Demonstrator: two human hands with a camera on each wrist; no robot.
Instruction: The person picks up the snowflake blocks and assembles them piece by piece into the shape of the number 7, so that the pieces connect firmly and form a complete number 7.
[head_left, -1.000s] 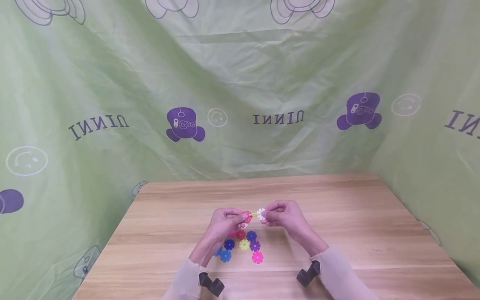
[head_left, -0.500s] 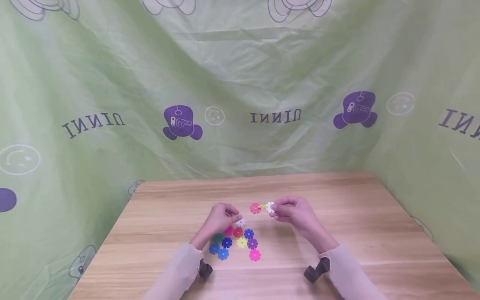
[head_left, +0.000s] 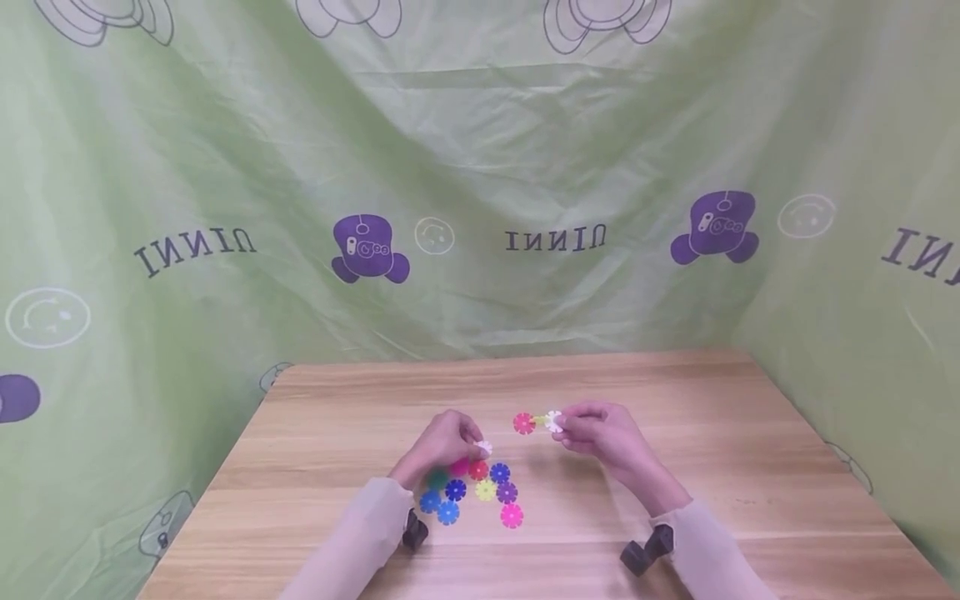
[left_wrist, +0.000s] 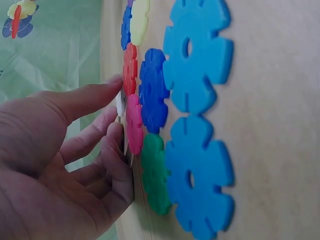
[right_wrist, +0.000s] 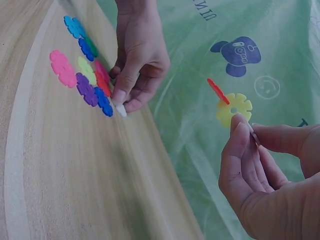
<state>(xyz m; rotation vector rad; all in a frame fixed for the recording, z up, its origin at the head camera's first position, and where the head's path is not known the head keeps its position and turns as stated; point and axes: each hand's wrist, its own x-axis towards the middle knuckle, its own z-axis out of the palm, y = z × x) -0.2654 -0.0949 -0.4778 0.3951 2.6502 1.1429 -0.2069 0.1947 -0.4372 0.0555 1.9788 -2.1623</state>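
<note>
My left hand [head_left: 446,439] pinches a white snowflake disc [head_left: 485,448] between thumb and fingers, just beyond the group of loose discs. In the left wrist view that disc is mostly hidden by the fingertips. Up and to the right, my right hand [head_left: 606,432] grips the white disc [head_left: 553,421] of a joined row. A yellow disc [right_wrist: 235,107], set edge-on to the head view, links it to a red disc [head_left: 523,423] at the free end. The row is held above the table, its red end towards the left hand.
Loose slotted discs lie on the wooden table [head_left: 675,467]: light blue [head_left: 448,512], dark blue [head_left: 455,489], green [left_wrist: 156,175], yellow [head_left: 486,490], purple [head_left: 507,492], pink [head_left: 512,516] and red [head_left: 477,471]. A green printed curtain [head_left: 480,317] hangs behind the table.
My left hand has let go of the joined row's red disc and come down to pinch a loose white disc. My right hand has carried the joined row to the right.
</note>
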